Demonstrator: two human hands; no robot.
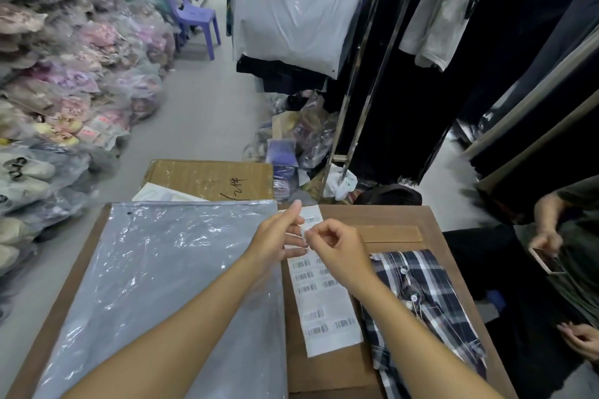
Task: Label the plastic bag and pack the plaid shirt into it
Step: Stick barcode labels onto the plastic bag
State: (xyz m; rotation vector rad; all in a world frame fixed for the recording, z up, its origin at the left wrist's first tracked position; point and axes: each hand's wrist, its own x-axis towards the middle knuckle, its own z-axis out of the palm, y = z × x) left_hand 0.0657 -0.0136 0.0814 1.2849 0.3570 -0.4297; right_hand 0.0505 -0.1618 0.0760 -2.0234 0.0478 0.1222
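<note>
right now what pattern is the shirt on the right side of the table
Plaid: dark navy crossed with white and grey stripes on the shirt, seen in the head view.

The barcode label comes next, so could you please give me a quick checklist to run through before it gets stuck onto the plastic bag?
1. Label peeled: both hands, left hand and right hand, pinch a small label above the label sheet; fully free: cannot tell.
2. Plastic bag flat on the table, within reach: ok.
3. Bag surface bare where a label would go: ok.
4. Plaid shirt ready beside the sheet, still outside the bag: ok.
5. Label matches the shirt: cannot tell, print too small.
</note>
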